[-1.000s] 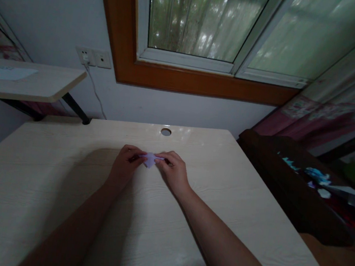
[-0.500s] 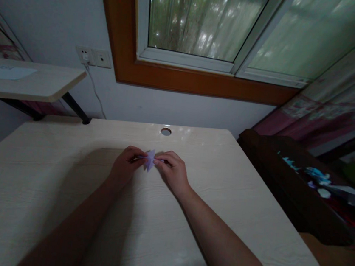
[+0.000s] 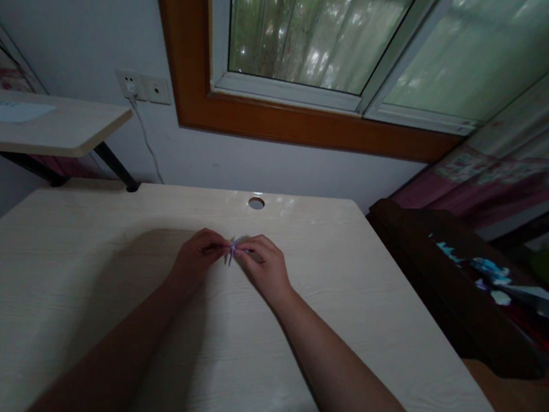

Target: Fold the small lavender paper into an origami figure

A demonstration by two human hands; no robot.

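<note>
A small piece of folded purple paper (image 3: 232, 249) is held between my two hands above the middle of the table. Its thin, pointed flaps stick out up and down between the fingertips. My left hand (image 3: 200, 250) pinches its left side with thumb and fingers. From the right, my right hand (image 3: 265, 261) pinches the opposite side. The fingers hide much of the paper, so its full shape cannot be made out.
The pale wood-grain table (image 3: 331, 318) has a round cable hole (image 3: 256, 202) near its back edge. A raised shelf (image 3: 64, 136) stands at the left. To the right, a dark wooden piece of furniture (image 3: 425, 276) bears blue and white bits. A window (image 3: 319, 32) is behind.
My fingertips have drawn closer together. The paper's flaps, spread broad before, now look narrow and collapsed between the hands.
</note>
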